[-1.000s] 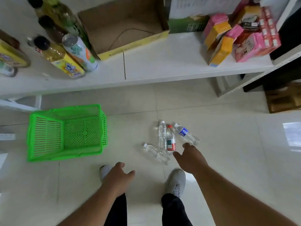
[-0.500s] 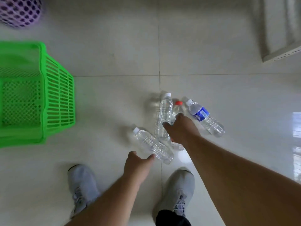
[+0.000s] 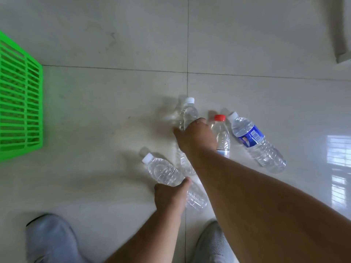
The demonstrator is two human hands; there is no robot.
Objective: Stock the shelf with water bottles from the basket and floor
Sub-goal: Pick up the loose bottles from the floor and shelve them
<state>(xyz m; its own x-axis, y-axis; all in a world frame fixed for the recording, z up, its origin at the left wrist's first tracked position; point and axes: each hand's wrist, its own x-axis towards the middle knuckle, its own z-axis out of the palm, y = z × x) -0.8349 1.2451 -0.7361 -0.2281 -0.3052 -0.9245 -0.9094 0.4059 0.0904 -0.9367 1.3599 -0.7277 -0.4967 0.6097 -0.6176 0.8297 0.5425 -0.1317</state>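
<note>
Four water bottles lay on their sides on the pale tiled floor (image 3: 114,44), clustered just ahead of the person's grey shoes. The blue-labelled bottle (image 3: 256,143) lay farthest to the right, apart from both hands, and the red-capped bottle (image 3: 221,137) lay just beside it, its lower part hidden under the right forearm. The right hand (image 3: 196,138) had settled over the middle of the tall clear bottle (image 3: 187,114) with the white cap, fingers curled around its body — a grasp, as far as I could see. The left hand (image 3: 171,196) was on the near clear bottle (image 3: 165,172), thumb pressed against its side and fingers out of sight beneath, so whether the grip was fully closed I could not tell. That bottle's base touched the tall one's lower end.

Off to the left stood the green basket (image 3: 20,111) — only its slatted side showed, well apart from the bottles, and its inside could not be made out. A white shelf corner (image 3: 341,59) edged in at the upper right.
</note>
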